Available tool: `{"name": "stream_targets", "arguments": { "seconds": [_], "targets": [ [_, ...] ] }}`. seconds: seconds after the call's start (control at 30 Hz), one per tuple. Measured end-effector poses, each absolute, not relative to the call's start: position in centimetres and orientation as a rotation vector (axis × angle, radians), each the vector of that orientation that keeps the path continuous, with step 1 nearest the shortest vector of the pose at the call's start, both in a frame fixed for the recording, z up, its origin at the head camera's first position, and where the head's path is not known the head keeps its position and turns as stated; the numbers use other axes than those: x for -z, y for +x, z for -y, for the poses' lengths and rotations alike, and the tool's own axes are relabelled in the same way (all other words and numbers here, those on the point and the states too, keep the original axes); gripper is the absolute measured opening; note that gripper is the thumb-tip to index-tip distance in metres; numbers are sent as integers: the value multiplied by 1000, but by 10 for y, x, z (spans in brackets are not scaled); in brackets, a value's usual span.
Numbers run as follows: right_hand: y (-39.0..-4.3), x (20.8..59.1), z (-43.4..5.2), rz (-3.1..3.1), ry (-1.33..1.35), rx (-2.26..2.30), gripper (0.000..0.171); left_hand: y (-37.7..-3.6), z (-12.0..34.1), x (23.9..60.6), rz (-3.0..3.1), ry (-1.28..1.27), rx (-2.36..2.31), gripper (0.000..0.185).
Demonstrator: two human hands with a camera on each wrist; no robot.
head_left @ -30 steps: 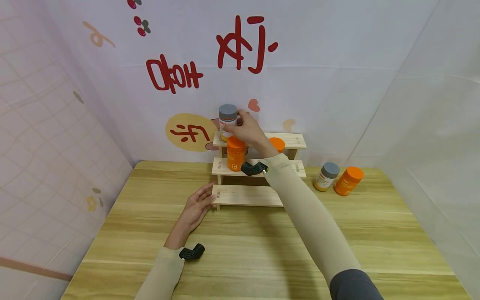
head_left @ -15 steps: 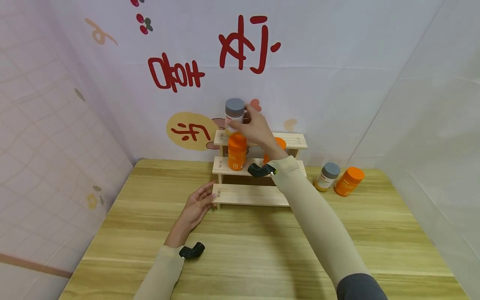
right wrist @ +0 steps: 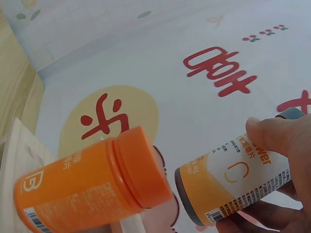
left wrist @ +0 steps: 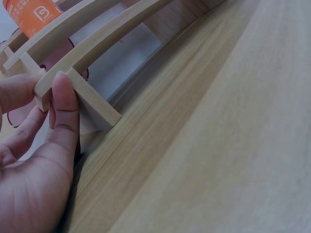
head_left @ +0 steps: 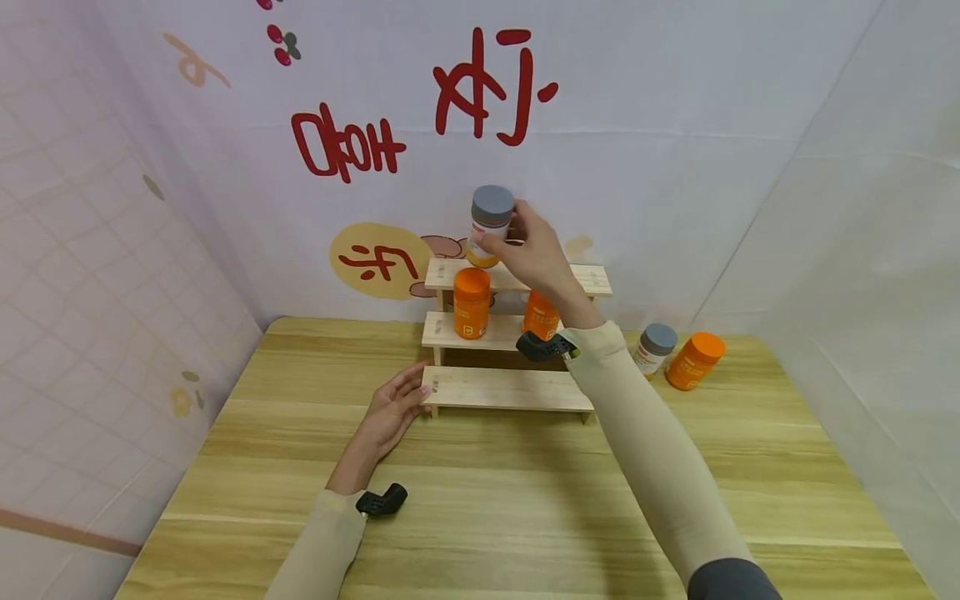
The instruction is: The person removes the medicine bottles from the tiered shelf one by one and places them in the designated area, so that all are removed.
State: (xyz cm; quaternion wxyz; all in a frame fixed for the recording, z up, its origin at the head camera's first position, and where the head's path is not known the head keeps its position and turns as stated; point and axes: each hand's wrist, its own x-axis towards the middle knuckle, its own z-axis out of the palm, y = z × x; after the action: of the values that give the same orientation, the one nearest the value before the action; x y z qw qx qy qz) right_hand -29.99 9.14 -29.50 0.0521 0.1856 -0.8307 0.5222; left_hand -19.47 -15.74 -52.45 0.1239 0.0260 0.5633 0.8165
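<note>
My right hand (head_left: 540,257) grips a grey-capped supplement bottle (head_left: 491,215) with a white and yellow label, just above the top tier of a three-step wooden rack (head_left: 506,388). Its base shows apart from the rack in the right wrist view, where the thumb (right wrist: 269,133) presses on the label. My left hand (head_left: 388,417) pinches the left end of the lowest tier; the left wrist view has fingers (left wrist: 64,104) on either side of that board. On the middle tier stand two orange bottles, one at the left (head_left: 471,304) and one farther right (head_left: 541,315), partly hidden by the right arm.
Right of the rack, on the wood-grain table (head_left: 480,508), stand another grey-capped bottle (head_left: 654,347) and an orange bottle (head_left: 695,361) side by side. A printed white backdrop (head_left: 637,167) rises close behind the rack and along both sides.
My right hand has lifted the grey-capped bottle off the top tier's left end and carried it right. The left hand stays on the rack.
</note>
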Motion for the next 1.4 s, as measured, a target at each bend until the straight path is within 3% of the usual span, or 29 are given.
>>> {"name": "stream_targets", "arguments": {
  "seconds": [0.73, 1.4],
  "targets": [
    [-258, 293, -138, 2385, 522, -1628, 59, -196, 159, 525, -1642, 97, -2372, 64],
    [-221, 321, -189, 2263, 435, -1622, 53, -196, 158, 525, -1616, 73, -2387, 66]
  ]
}}
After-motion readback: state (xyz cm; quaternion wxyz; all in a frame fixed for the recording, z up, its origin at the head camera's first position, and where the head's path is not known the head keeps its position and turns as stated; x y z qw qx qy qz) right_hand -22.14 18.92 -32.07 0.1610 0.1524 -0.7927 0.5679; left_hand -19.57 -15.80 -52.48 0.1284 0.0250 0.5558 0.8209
